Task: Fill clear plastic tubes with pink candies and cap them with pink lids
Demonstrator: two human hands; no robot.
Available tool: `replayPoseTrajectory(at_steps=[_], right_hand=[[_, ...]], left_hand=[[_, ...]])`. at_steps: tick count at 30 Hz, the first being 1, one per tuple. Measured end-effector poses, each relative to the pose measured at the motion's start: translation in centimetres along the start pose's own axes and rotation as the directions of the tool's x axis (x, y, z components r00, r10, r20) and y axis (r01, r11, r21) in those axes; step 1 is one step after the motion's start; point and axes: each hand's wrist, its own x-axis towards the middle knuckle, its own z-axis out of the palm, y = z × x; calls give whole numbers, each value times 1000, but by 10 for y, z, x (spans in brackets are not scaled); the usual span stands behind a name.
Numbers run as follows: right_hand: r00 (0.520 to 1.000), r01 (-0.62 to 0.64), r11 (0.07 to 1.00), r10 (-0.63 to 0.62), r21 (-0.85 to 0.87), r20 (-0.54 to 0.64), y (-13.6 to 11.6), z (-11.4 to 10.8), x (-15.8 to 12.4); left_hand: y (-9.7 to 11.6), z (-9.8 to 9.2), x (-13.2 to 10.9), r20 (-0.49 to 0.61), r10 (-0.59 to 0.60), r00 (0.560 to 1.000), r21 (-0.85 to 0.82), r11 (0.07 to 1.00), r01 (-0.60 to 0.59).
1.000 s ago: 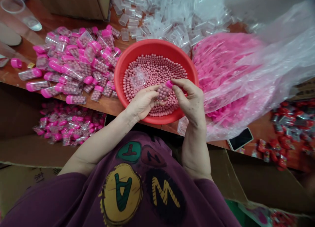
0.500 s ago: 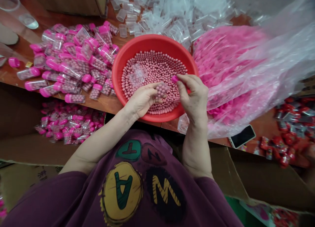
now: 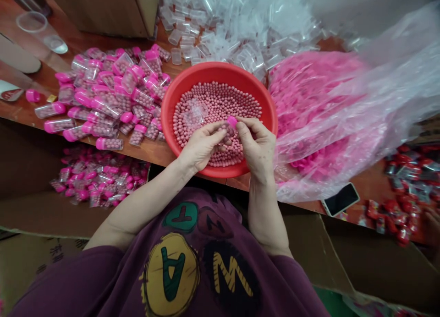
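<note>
Pink beads (image 3: 223,99) lie in a red bowl (image 3: 168,120), with some clear containers (image 3: 195,113) on top of them at the left. Over the bowl's near part, my left hand (image 3: 202,145) holds a small clear container of beads (image 3: 225,128) between thumb and fingers. My right hand (image 3: 256,145) pinches a pink cap (image 3: 232,122), which sits at the container's upper right end, touching it. Left of the bowl is a heap of filled, pink-capped containers (image 3: 113,88).
Loose clear containers (image 3: 233,24) are piled behind the bowl. A plastic bag of pink caps (image 3: 316,88) lies at the right, near a phone (image 3: 340,199) and red-capped items (image 3: 395,211). Below the table edge, a carton (image 3: 41,211) holds more filled containers (image 3: 99,177).
My right hand has moved left and brought the pink cap against the container in my left hand. The whole view has shifted slightly.
</note>
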Motion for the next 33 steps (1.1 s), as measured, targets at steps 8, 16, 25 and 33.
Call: replayPoseTrajectory(at_steps=[8,16,25,33], right_hand=[[992,122,987,-124,-105,-12,-4,-1,-2],[971,238,933,-225,-268,80,-7,11,-18],[989,148,987,-146,-64,37,12,-9,-12],[963,195,961,-149,-198,226,-13,-14,-11]], left_hand=[[-2,1,-3,9,35,999,9,999,-35],[-5,4,-4,-132,140,981,69,989,-132],[-4,0,-4,-34,150,988,97,984,-146],[-7,-2,-3,-31,239,971,129,964,-233]])
